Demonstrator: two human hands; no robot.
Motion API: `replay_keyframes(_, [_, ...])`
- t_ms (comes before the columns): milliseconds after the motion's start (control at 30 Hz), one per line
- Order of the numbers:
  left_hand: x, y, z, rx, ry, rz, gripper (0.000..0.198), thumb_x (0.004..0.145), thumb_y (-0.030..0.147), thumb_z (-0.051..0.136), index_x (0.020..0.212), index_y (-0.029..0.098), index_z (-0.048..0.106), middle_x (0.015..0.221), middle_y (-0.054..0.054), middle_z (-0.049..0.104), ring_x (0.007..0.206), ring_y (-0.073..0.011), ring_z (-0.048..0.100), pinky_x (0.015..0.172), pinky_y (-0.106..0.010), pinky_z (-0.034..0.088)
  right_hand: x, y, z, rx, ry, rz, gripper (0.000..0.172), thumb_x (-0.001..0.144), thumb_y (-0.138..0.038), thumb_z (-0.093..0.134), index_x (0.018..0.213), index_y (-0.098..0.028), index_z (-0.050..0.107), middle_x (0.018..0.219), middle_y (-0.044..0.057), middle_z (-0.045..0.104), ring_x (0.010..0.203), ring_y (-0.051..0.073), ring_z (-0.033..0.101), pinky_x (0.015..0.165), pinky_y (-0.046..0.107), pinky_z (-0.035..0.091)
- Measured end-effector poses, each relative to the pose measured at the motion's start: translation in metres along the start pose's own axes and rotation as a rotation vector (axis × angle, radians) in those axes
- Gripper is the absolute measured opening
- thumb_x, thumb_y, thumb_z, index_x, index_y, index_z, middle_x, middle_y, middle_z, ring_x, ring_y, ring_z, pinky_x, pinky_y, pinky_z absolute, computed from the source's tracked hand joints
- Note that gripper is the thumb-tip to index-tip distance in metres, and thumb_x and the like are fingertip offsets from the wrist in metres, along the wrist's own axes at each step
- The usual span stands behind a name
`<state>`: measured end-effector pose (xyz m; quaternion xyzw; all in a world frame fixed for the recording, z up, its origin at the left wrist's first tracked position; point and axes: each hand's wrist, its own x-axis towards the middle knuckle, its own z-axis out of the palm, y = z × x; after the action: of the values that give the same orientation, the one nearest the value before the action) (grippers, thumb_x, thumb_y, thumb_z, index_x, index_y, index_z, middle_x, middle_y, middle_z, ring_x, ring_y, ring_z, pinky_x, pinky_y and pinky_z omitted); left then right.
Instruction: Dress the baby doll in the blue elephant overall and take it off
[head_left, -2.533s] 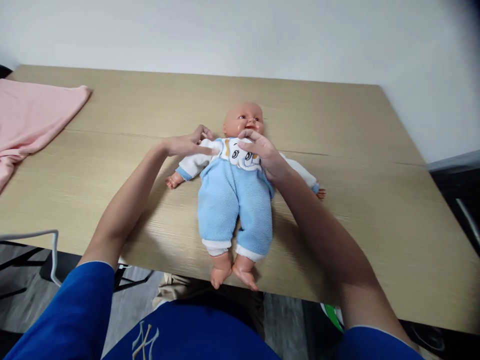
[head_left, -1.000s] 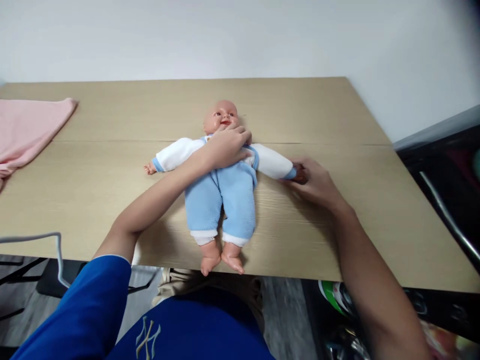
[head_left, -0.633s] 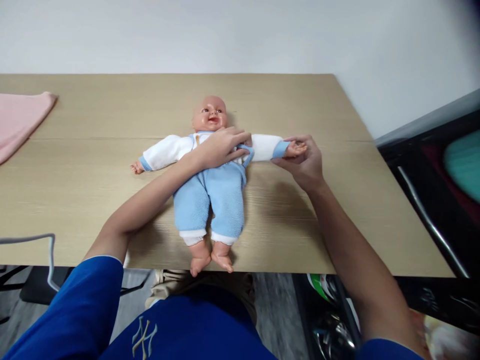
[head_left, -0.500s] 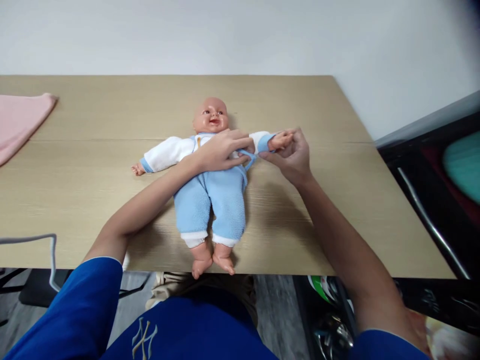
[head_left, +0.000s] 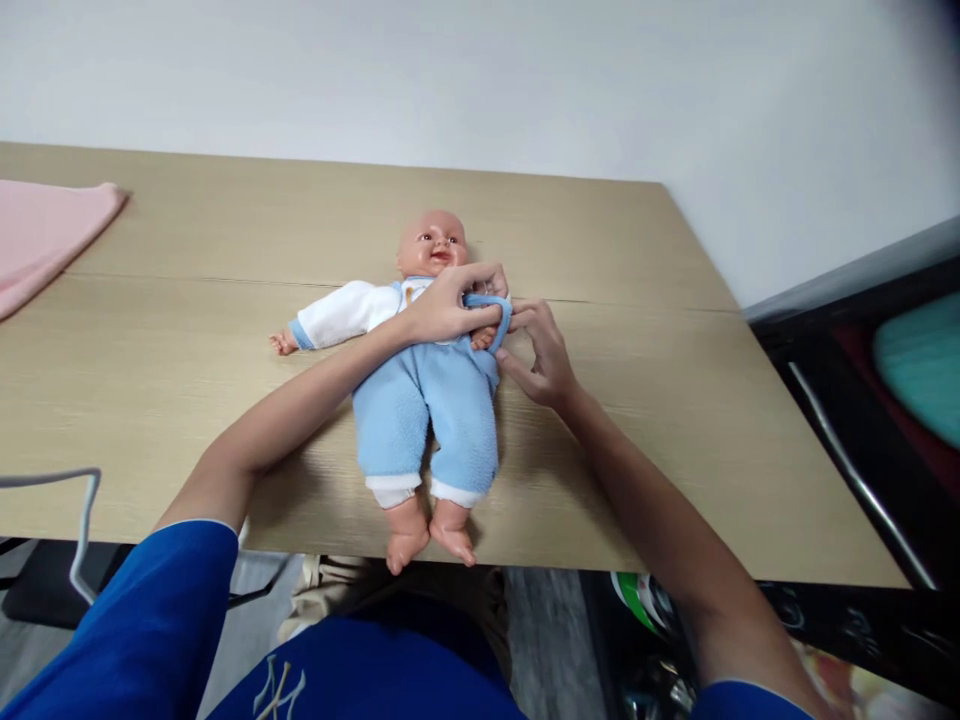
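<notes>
A bald baby doll [head_left: 433, 245] lies on its back on the table, in light blue fleece overalls [head_left: 390, 420] over a white top with blue cuffs. My left hand [head_left: 446, 305] rests across the doll's chest, its fingers closed on the blue overall strap [head_left: 504, 325], which is pulled out into a loop. The doll's small hand [head_left: 484, 338] on that side shows inside the loop; my left fingers cover most of its arm. My right hand [head_left: 546, 355] pinches at the outer side of the loop, fingertips on the strap and thumb lower down.
The wooden table [head_left: 637, 450] ends just beyond the doll's feet, on my side. A pink cloth [head_left: 52, 230] lies at the left. A white wall stands behind, a pale curved rod [head_left: 94, 500] at lower left, and a black cart-like object [head_left: 862, 440] at the right.
My right hand has moved left, from the doll's outstretched hand to the strap. The doll's arm is now bent in, its hand inside the loop. My left hand keeps its hold.
</notes>
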<state>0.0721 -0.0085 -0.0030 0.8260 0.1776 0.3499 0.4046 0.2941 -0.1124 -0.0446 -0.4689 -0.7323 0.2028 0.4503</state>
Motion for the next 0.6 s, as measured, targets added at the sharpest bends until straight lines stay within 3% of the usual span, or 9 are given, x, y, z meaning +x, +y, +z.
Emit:
replay_keyframes(133, [0.006,-0.01,0.0,0.008,-0.024,-0.021,0.015,0.093,0.036,0.069,0.1,0.023,0.067,0.101,-0.006,0.075,0.099,-0.0256,0.07,0.096,-0.043,0.055,-0.005,-0.012,0.009,0.027,0.058,0.069,0.047,0.09,-0.079,0.082,0.107,-0.036,0.074,0.124,0.011,0.073,0.133,0.045,0.065,0.128,0.074,0.048])
replay_keyframes(233, [0.007,-0.015,0.001,0.061,-0.016,-0.025,0.013,0.092,0.034,0.067,0.099,0.023,0.064,0.101,-0.006,0.073,0.098,-0.0252,0.068,0.095,-0.043,0.054,-0.007,-0.017,0.019,0.265,0.114,0.213,0.047,0.099,-0.082,0.077,0.106,-0.036,0.069,0.109,0.007,0.073,0.119,0.037,0.07,0.117,0.061,0.06])
replay_keyframes(367, [0.006,-0.016,-0.001,0.123,-0.025,-0.022,0.017,0.095,0.039,0.069,0.099,0.023,0.064,0.102,-0.008,0.074,0.097,-0.0261,0.069,0.093,-0.043,0.053,-0.005,-0.01,0.028,0.545,0.186,0.357,0.054,0.096,-0.083,0.081,0.102,-0.034,0.06,0.099,0.001,0.069,0.101,0.027,0.071,0.106,0.046,0.065])
replay_keyframes(500, [0.005,-0.015,-0.004,0.191,-0.091,-0.096,0.025,0.1,0.048,0.07,0.098,0.024,0.064,0.095,-0.006,0.072,0.091,-0.0258,0.068,0.087,-0.041,0.05,-0.006,0.006,0.035,0.584,0.221,0.448,0.064,0.091,-0.089,0.084,0.099,-0.034,0.051,0.083,-0.005,0.055,0.08,0.021,0.063,0.087,0.037,0.067])
replay_keyframes(600, [0.006,-0.018,-0.004,0.238,-0.093,-0.128,0.021,0.103,0.044,0.067,0.1,0.023,0.064,0.098,-0.007,0.074,0.092,-0.0257,0.069,0.088,-0.041,0.05,-0.01,0.018,0.037,0.534,0.268,0.457,0.065,0.092,-0.089,0.084,0.104,-0.034,0.053,0.087,-0.006,0.059,0.081,0.018,0.063,0.081,0.03,0.064])
